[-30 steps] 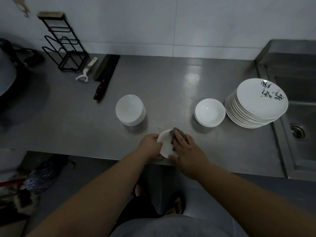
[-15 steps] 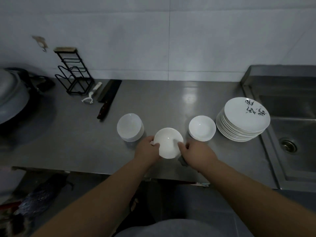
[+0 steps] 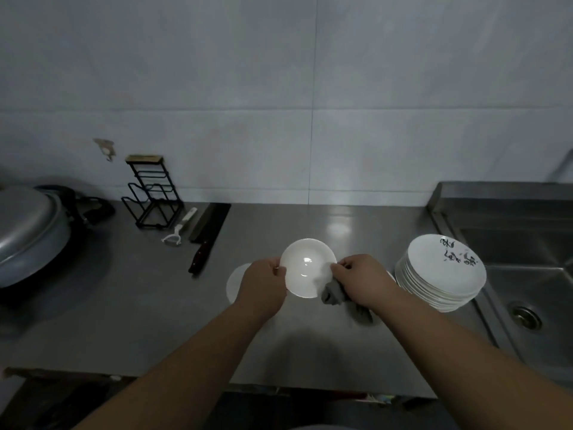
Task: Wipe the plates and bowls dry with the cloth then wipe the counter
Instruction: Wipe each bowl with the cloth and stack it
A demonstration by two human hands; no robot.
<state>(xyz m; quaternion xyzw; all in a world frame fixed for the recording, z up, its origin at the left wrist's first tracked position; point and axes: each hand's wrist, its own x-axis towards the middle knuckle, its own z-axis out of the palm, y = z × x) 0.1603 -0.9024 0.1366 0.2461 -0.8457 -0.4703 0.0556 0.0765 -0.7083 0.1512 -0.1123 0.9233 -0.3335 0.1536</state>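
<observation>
Both hands grip one white bowl (image 3: 307,266) by its rim above the counter (image 3: 155,321): left hand (image 3: 263,285) on one edge, right hand (image 3: 361,279) opposite, also bunching the grey cloth (image 3: 336,294). Plate stack (image 3: 443,271) sits just right. A wet rim could slip.

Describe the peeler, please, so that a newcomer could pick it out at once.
Start at the black wire rack by the wall, left on the steel counter. The peeler lies just right of its foot, beside the cleaver. It is the small white tool; the cleaver is dark and longer.
</observation>
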